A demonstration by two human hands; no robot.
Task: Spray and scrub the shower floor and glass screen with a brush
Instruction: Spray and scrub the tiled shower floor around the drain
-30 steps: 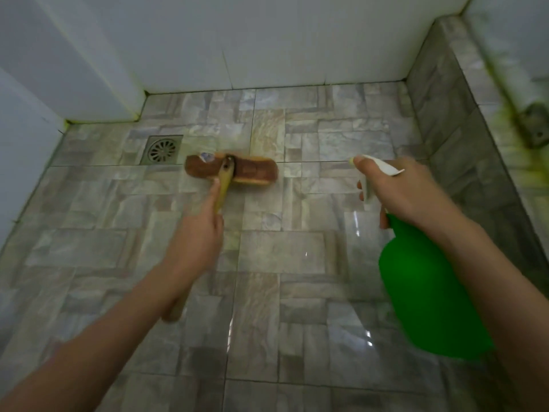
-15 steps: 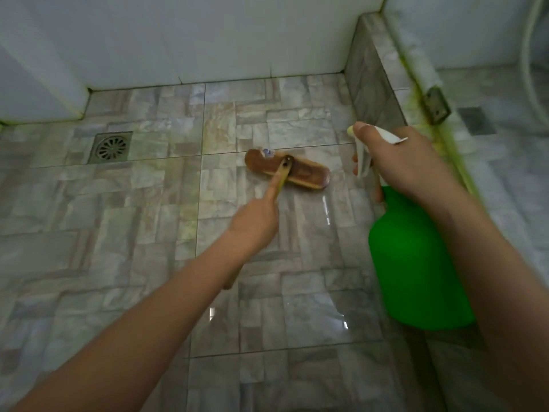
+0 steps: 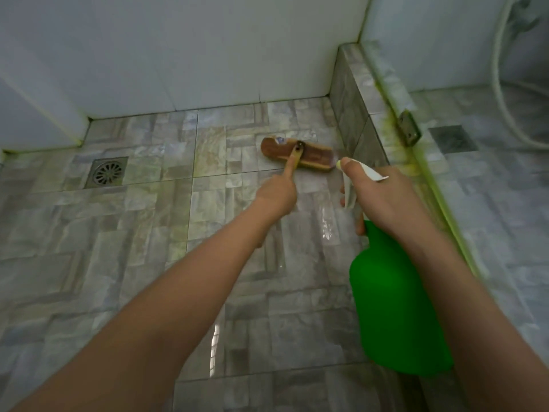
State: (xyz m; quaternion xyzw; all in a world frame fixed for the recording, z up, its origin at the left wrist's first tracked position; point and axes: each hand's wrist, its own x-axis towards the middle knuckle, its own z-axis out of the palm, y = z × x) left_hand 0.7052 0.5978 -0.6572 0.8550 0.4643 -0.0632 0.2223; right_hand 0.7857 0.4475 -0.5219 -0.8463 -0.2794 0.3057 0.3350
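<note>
A wooden scrub brush [image 3: 309, 156] lies head-down on the grey tiled shower floor [image 3: 133, 248], close to the raised tiled kerb at the right. My left hand [image 3: 276, 197] grips its yellowish handle, index finger stretched along it. My right hand [image 3: 383, 200] holds a green spray bottle [image 3: 398, 307] by its white trigger head, nozzle pointing at the floor just right of the brush. The glass screen rises from the kerb with green grime along its base [image 3: 416, 156].
A square metal drain [image 3: 107, 173] sits in the floor at the left. White walls [image 3: 208, 55] close the back. The tiled kerb [image 3: 353, 114] with a metal bracket [image 3: 409, 129] bounds the right side; a shower hose [image 3: 502, 84] hangs beyond it.
My left hand has pushed the brush rightward from near the drain to the kerb. My view has swung right with it. My right hand keeps its hold on the bottle.
</note>
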